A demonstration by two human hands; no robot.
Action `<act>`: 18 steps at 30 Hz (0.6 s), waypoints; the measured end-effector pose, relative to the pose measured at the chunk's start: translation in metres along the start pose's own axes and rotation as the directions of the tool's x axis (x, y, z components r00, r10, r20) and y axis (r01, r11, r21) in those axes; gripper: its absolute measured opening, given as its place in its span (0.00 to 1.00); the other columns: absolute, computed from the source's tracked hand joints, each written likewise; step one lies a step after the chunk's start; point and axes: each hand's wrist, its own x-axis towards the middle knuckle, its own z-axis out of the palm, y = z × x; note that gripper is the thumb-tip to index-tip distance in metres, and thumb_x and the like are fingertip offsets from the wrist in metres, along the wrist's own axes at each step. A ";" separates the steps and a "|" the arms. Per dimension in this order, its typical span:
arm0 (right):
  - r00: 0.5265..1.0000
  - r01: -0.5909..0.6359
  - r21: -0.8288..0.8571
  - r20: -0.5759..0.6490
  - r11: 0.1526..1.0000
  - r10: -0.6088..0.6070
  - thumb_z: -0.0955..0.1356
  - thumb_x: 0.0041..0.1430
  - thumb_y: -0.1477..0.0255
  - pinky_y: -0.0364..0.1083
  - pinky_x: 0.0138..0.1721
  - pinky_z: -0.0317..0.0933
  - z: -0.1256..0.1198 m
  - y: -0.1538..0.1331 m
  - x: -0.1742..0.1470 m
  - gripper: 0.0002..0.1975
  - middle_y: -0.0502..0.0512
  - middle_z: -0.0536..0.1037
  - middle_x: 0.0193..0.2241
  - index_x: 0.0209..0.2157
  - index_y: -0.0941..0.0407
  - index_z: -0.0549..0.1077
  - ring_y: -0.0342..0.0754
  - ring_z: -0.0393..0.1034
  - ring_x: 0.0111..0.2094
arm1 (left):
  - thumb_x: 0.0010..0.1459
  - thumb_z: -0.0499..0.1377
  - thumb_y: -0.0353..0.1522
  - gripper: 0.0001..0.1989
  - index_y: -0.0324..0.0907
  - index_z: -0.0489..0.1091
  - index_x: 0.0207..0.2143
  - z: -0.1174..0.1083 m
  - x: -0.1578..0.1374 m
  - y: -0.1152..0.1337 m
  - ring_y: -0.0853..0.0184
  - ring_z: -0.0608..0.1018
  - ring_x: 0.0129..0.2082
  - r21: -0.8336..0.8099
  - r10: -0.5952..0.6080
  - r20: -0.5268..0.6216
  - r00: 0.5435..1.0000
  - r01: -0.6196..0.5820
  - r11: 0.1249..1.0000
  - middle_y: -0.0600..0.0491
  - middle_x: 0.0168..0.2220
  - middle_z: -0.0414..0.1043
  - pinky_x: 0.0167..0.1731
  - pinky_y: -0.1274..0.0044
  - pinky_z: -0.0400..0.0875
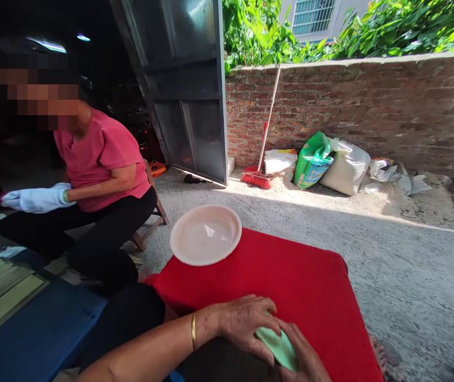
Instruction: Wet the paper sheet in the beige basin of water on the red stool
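Left forearm (151,347) slanting rightward; left hand (246,321), fingers (271,322) bent, beside right hand (305,356).

No readable text. Closest candidate: green sack (310,163) standing at the foot of the brick wall (354,101), with blue and white print on its lower front (too small and blurred to make out, so can't give you a brand, word or number).

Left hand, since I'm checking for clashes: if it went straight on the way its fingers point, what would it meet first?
The pale green object, which the left hand touches; then probably the right hand beyond it, though depth is unclear here.
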 end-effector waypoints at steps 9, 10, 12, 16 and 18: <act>0.544 -0.621 -0.130 -0.782 0.773 0.305 0.65 0.45 0.43 0.65 0.42 0.68 -0.124 0.072 0.035 0.39 0.60 0.72 0.27 0.47 0.58 0.78 0.67 0.72 0.37 | 0.62 0.55 0.57 0.38 0.56 0.57 0.69 -0.007 -0.051 -0.078 0.50 0.49 0.73 0.091 -0.401 -0.089 0.912 0.408 0.908 0.46 0.74 0.42 0.69 0.53 0.46; 0.488 -0.691 -0.121 -0.806 0.713 0.336 0.63 0.47 0.43 0.65 0.40 0.68 -0.131 0.075 0.039 0.40 0.60 0.71 0.28 0.50 0.59 0.77 0.69 0.72 0.38 | 0.62 0.55 0.56 0.37 0.56 0.56 0.69 -0.003 -0.053 -0.083 0.50 0.48 0.73 0.090 -0.415 -0.086 0.906 0.421 0.902 0.47 0.75 0.41 0.69 0.54 0.46; 0.397 -0.785 -0.096 -0.836 0.612 0.378 0.63 0.51 0.45 0.66 0.40 0.67 -0.132 0.073 0.049 0.39 0.63 0.72 0.33 0.55 0.58 0.75 0.72 0.71 0.42 | 0.61 0.57 0.56 0.38 0.57 0.56 0.69 0.006 -0.054 -0.089 0.50 0.48 0.73 0.072 -0.414 -0.106 0.904 0.422 0.904 0.48 0.75 0.39 0.69 0.54 0.46; 0.336 -0.856 -0.098 -0.851 0.507 0.404 0.62 0.56 0.51 0.67 0.38 0.67 -0.096 0.050 0.078 0.36 0.69 0.70 0.43 0.60 0.57 0.71 0.75 0.70 0.47 | 0.61 0.56 0.57 0.38 0.59 0.56 0.69 0.023 -0.052 -0.096 0.51 0.46 0.74 0.016 -0.380 -0.169 0.909 0.388 0.921 0.50 0.75 0.37 0.69 0.54 0.45; 0.401 -0.841 -0.163 -0.828 0.517 0.391 0.61 0.58 0.53 0.65 0.38 0.67 -0.067 0.036 0.097 0.34 0.69 0.70 0.44 0.61 0.57 0.70 0.72 0.70 0.47 | 0.61 0.56 0.57 0.38 0.60 0.56 0.69 0.028 -0.052 -0.098 0.50 0.47 0.74 0.009 -0.374 -0.180 0.910 0.381 0.924 0.49 0.75 0.37 0.68 0.53 0.46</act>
